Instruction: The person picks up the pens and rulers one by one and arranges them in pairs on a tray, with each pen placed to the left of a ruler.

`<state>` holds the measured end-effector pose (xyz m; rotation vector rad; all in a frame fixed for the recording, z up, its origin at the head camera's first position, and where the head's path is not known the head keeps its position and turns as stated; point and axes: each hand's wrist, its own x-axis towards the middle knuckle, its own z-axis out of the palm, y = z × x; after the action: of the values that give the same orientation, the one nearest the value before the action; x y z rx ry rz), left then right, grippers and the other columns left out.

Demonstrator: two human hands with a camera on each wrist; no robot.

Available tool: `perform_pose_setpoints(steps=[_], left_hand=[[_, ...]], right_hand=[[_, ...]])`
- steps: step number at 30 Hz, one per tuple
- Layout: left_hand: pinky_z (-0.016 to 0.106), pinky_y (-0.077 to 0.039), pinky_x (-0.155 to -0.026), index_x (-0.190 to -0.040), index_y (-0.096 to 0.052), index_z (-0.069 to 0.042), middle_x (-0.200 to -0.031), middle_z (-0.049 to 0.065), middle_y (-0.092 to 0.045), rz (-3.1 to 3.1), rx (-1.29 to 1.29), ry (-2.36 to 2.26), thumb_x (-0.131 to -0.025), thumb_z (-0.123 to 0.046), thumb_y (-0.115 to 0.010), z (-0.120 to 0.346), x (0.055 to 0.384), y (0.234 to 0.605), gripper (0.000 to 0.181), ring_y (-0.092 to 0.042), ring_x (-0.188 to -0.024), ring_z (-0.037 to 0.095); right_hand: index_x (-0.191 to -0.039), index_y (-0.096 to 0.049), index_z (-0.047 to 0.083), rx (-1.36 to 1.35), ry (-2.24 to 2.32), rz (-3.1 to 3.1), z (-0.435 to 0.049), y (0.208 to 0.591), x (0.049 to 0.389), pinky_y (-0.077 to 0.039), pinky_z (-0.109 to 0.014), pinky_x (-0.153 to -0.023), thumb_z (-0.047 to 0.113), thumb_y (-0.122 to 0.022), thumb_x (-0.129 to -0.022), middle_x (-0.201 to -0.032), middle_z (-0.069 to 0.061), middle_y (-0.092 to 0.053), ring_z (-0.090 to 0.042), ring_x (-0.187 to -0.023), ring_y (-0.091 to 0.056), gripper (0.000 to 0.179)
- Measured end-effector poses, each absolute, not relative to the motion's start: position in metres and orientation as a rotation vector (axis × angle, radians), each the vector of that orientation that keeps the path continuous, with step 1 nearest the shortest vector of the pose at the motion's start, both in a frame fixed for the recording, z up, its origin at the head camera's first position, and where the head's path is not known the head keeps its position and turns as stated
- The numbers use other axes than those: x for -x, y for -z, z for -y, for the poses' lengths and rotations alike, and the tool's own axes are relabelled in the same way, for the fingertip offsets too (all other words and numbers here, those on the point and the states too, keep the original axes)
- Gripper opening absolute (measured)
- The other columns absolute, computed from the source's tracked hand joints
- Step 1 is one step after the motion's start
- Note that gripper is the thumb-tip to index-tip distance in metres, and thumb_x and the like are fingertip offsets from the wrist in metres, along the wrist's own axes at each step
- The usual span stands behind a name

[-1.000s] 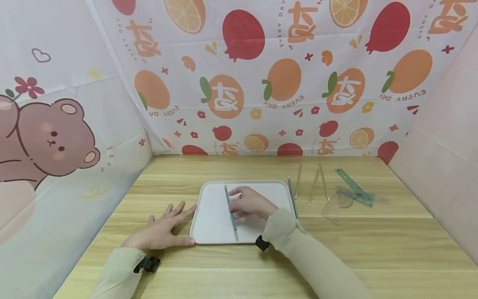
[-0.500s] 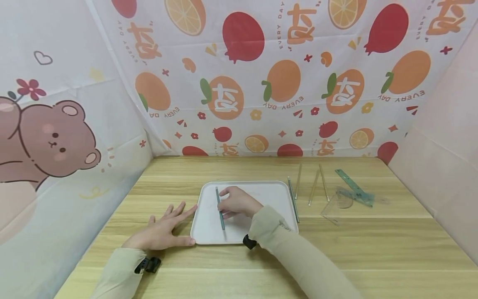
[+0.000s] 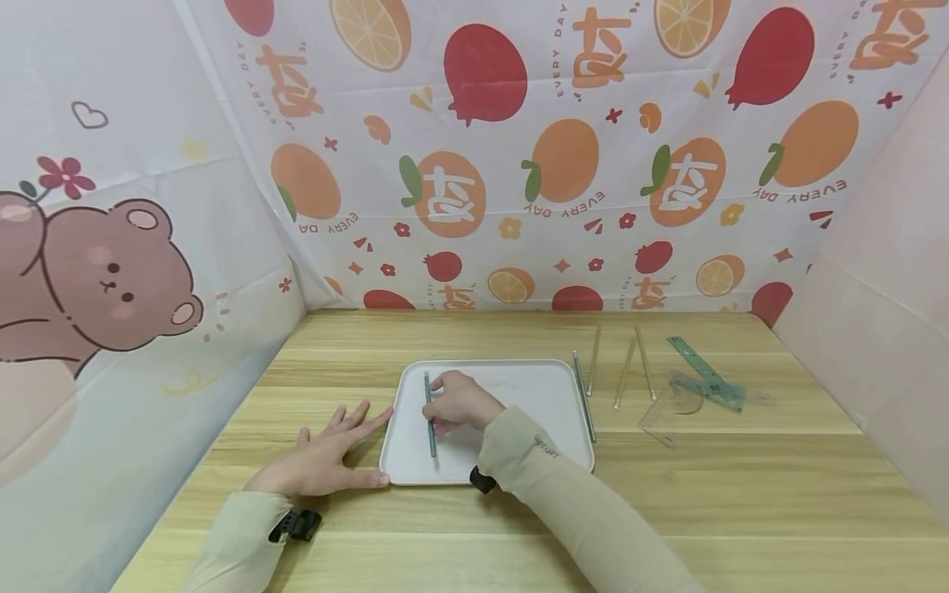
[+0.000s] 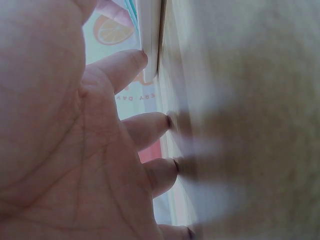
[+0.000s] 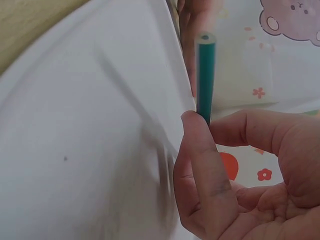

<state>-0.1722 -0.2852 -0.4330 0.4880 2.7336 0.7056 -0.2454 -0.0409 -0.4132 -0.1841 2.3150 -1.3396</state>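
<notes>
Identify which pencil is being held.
The slim green pencil, pinched by the right hand over the white rectangular tray. The other green pencil lies along the tray's right edge; three slim tan pencils lie farther right.

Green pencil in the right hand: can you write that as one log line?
right hand: pinches green pencil above white tray | left hand: touches tray's edge | pencil status: held

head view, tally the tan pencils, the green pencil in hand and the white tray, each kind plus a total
Tan pencils: 3
Green pencil in the right hand: 1
White tray: 1
Total: 5
</notes>
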Motion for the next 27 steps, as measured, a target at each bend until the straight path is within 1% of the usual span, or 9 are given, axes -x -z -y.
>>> perform_pose_setpoints(steps=[5, 16, 18, 19, 22, 24, 26, 27], left_hand=[[0.098, 0.001, -0.104, -0.171, -0.03, -0.033, -0.179, 0.027, -0.013, -2.732, -0.49, -0.708, -0.087, -0.064, -0.081, 0.285, 0.172, 0.433, 0.102, 0.0, -0.161, 0.064], [0.099, 0.0, -0.104, -0.171, -0.031, -0.031, -0.178, 0.028, -0.013, -2.746, -0.505, -0.693, -0.087, -0.066, -0.08, 0.285, 0.173, 0.433, 0.103, -0.002, -0.16, 0.065], [0.099, 0.0, -0.104, -0.171, -0.031, -0.032, -0.178, 0.028, -0.013, -2.744, -0.503, -0.694, -0.087, -0.066, -0.08, 0.285, 0.173, 0.433, 0.103, -0.002, -0.16, 0.065], [0.099, 0.0, -0.104, -0.171, -0.031, -0.032, -0.178, 0.028, -0.013, -2.742, -0.502, -0.695, -0.087, -0.066, -0.08, 0.285, 0.173, 0.433, 0.103, -0.002, -0.16, 0.065], [0.099, 0.001, -0.104, -0.171, -0.031, -0.031, -0.178, 0.028, -0.013, -2.737, -0.5, -0.698, -0.087, -0.065, -0.08, 0.285, 0.173, 0.432, 0.103, -0.001, -0.16, 0.065], [0.098, 0.001, -0.104, -0.171, -0.031, -0.031, -0.178, 0.029, -0.013, -2.738, -0.5, -0.697, -0.087, -0.065, -0.08, 0.285, 0.173, 0.432, 0.103, -0.001, -0.16, 0.065], [0.098, 0.001, -0.104, -0.171, -0.031, -0.031, -0.178, 0.029, -0.013, -2.741, -0.5, -0.694, -0.088, -0.065, -0.08, 0.285, 0.173, 0.432, 0.103, -0.002, -0.16, 0.065], [0.099, 0.001, -0.104, -0.171, -0.031, -0.031, -0.178, 0.029, -0.013, -2.743, -0.5, -0.693, -0.087, -0.065, -0.08, 0.285, 0.172, 0.432, 0.103, -0.002, -0.16, 0.065]], right_hand=[[-0.137, -0.059, -0.005, 0.215, 1.319, -2.346, 0.047, 0.416, 0.244, -0.064, -0.025, -0.063, -0.001, -0.072, -0.092, -0.07, -0.004, -0.062, -0.013, -0.058, -0.068, 0.047], [-0.144, -0.056, -0.007, 0.208, 1.25, -2.404, 0.058, 0.419, 0.247, -0.061, -0.022, -0.059, 0.002, -0.074, -0.094, -0.071, -0.006, -0.068, -0.014, -0.057, -0.07, 0.054], [-0.145, -0.056, -0.007, 0.213, 1.231, -2.423, 0.06, 0.42, 0.247, -0.063, -0.024, -0.063, 0.002, -0.075, -0.094, -0.072, -0.007, -0.07, -0.015, -0.061, -0.072, 0.055], [-0.145, -0.056, -0.006, 0.218, 1.202, -2.45, 0.061, 0.42, 0.247, -0.063, -0.024, -0.068, 0.003, -0.076, -0.094, -0.074, -0.005, -0.07, -0.014, -0.064, -0.072, 0.055], [-0.145, -0.058, -0.005, 0.241, 1.131, -2.51, 0.064, 0.42, 0.247, -0.062, -0.03, -0.089, 0.008, -0.079, -0.094, -0.079, -0.006, -0.074, -0.015, -0.074, -0.072, 0.057], [-0.144, -0.059, -0.004, 0.243, 1.104, -2.532, 0.065, 0.421, 0.247, -0.059, -0.032, -0.099, 0.01, -0.08, -0.093, -0.08, -0.005, -0.075, -0.014, -0.076, -0.07, 0.057], [-0.144, -0.059, -0.004, 0.249, 1.101, -2.534, 0.067, 0.421, 0.246, -0.057, -0.033, -0.102, 0.01, -0.08, -0.093, -0.078, -0.004, -0.076, -0.014, -0.074, -0.07, 0.057], [-0.144, -0.06, -0.004, 0.249, 1.106, -2.528, 0.067, 0.421, 0.246, -0.057, -0.033, -0.102, 0.01, -0.08, -0.093, -0.078, -0.004, -0.076, -0.014, -0.074, -0.07, 0.056]])
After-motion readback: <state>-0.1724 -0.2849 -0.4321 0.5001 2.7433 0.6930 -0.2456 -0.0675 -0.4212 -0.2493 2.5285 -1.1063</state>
